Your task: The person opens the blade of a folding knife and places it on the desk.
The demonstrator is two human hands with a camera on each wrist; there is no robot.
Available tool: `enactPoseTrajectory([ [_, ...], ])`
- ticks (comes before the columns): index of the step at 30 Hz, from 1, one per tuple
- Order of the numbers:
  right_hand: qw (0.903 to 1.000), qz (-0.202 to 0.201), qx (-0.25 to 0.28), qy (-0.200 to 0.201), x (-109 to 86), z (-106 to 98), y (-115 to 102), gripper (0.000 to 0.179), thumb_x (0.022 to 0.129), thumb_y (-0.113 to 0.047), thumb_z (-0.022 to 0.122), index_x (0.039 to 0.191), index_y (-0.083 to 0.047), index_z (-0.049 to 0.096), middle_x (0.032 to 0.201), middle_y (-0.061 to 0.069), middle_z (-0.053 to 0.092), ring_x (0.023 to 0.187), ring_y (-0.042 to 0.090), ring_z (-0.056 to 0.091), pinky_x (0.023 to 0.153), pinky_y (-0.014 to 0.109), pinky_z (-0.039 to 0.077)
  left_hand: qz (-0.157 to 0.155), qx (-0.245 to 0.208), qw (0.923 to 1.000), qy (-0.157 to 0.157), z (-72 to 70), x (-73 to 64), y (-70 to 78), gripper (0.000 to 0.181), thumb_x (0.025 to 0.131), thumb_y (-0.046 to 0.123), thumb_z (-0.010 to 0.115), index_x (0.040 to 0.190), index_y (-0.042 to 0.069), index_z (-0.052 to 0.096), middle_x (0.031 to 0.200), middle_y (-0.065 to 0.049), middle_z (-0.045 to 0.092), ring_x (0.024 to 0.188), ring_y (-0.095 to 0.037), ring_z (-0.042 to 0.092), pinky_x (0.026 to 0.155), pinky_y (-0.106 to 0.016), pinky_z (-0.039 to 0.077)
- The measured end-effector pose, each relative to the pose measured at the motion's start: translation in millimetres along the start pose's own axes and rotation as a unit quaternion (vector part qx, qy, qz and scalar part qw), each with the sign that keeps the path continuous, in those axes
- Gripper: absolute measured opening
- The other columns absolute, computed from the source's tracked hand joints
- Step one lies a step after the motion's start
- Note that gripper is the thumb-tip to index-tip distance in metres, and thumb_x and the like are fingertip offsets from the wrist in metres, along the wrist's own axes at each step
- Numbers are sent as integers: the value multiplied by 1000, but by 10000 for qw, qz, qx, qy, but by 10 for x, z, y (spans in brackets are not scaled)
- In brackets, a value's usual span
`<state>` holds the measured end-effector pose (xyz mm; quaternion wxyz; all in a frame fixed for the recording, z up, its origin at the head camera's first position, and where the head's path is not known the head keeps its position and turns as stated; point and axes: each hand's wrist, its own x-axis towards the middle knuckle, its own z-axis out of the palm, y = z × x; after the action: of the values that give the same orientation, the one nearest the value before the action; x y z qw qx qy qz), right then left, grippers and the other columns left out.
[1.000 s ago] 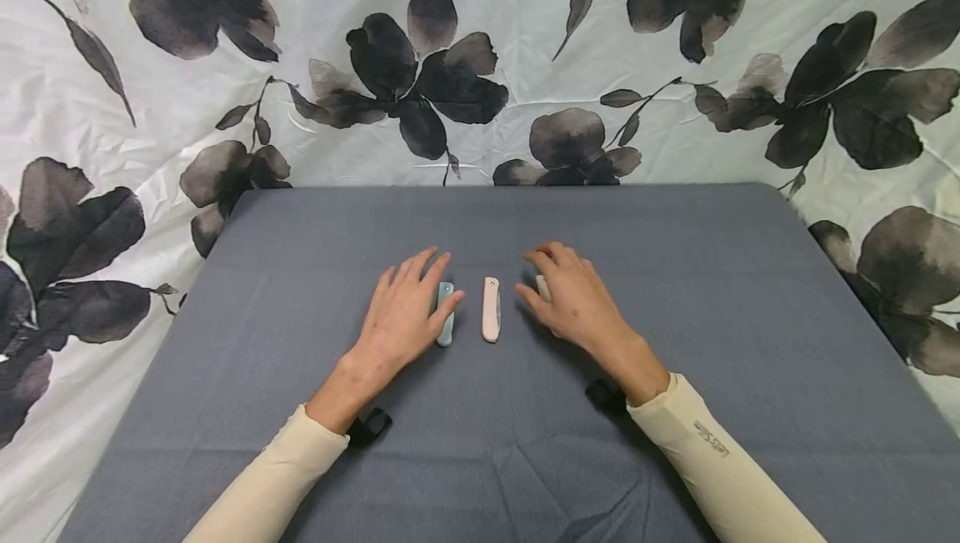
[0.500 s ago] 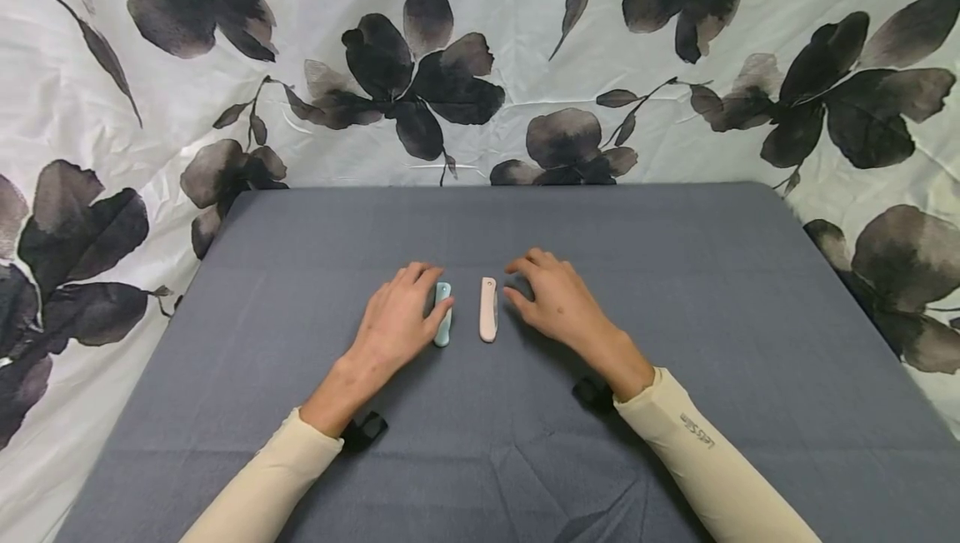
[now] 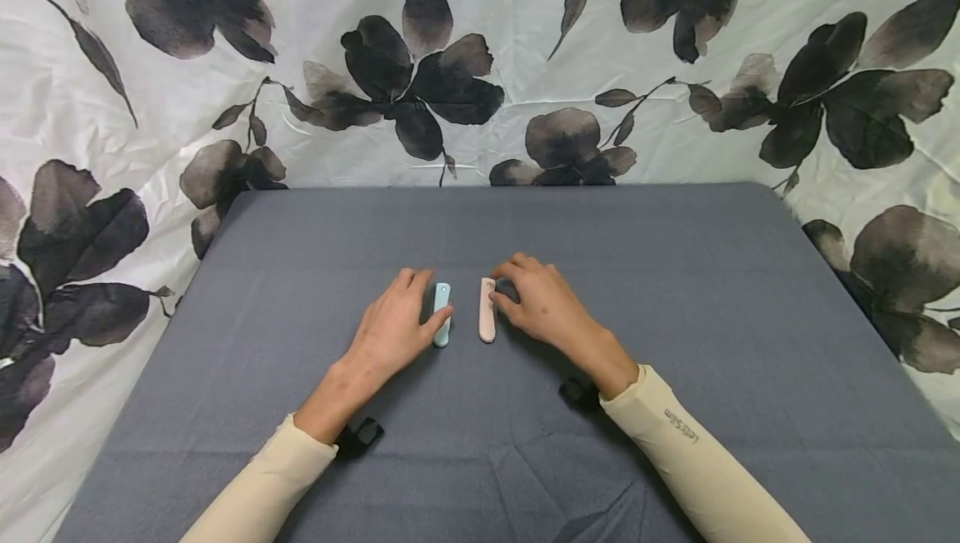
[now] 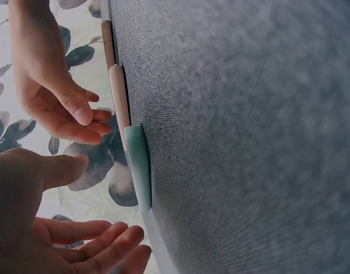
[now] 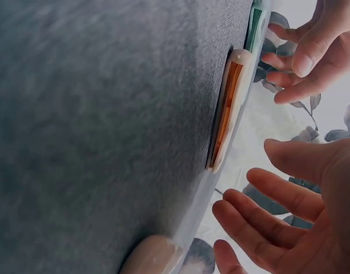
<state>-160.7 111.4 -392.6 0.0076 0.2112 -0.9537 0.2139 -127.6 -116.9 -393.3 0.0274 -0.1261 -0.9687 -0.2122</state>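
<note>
A light-blue folding knife (image 3: pixel 442 299) and a pale pink folding knife (image 3: pixel 487 322) lie folded and roughly parallel on the grey cloth. My left hand (image 3: pixel 386 328) hovers around the blue knife, thumb across it in the head view; the left wrist view shows the fingers apart from that knife (image 4: pixel 139 171). Just right of the pink knife (image 5: pixel 234 85) my right hand (image 3: pixel 547 310) hangs with its fingers loosely bent, its thumb overlapping the knife's edge from above. A third, beige piece (image 5: pixel 153 256) peeks in at the bottom of the right wrist view; my right hand hides it from the head view.
A grey cloth (image 3: pixel 480 231) covers the table, with creases near the front. Behind it hangs a white floral sheet (image 3: pixel 517 27). Black wrist cameras (image 3: pixel 360 436) sit beneath both cream sleeves (image 3: pixel 690 443).
My right hand has moved left, from over the beige piece's left side toward the pink knife. My left hand's fingers have drawn back slightly beside the blue knife. The knives stay put.
</note>
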Motion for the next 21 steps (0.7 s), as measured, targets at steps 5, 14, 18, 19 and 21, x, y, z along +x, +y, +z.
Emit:
enactPoseTrajectory([
  [5,9999,21,25,-117,49,21,-39,33,100,-27,72,129,-12,72,126,10,68,117,31,67,104,57,49,-74,39,9999,-143,5,-16,-21,64,97,38,74,146,0,55,125,-17,61,95,-28,64,80,-47,58],
  [14,9997,-177,89,-146,113,72,-74,31,100,-25,72,126,-10,73,121,10,69,105,27,67,97,54,51,-222,34,9986,-483,1,-57,-18,69,94,40,77,146,1,55,118,-15,61,82,-21,58,73,-41,55],
  [18,9995,-179,121,-217,141,87,-108,31,100,-25,72,127,-10,73,122,10,68,105,28,67,98,55,50,-196,18,9983,-542,1,-75,-14,69,94,41,78,146,1,56,118,-14,60,81,-20,57,72,-39,54],
  [19,9996,-187,88,-217,145,88,-113,31,100,-25,72,127,-11,73,123,10,68,106,28,67,99,55,50,-185,19,9983,-550,1,-76,-11,69,94,41,78,146,2,56,118,-14,60,81,-19,57,71,-38,54],
  [21,9995,-211,43,-226,158,89,-129,31,100,-26,72,127,-11,73,124,10,68,109,29,67,100,55,50,-176,27,9983,-560,2,-81,-5,71,93,42,79,147,2,56,117,-13,60,80,-19,56,71,-37,53],
])
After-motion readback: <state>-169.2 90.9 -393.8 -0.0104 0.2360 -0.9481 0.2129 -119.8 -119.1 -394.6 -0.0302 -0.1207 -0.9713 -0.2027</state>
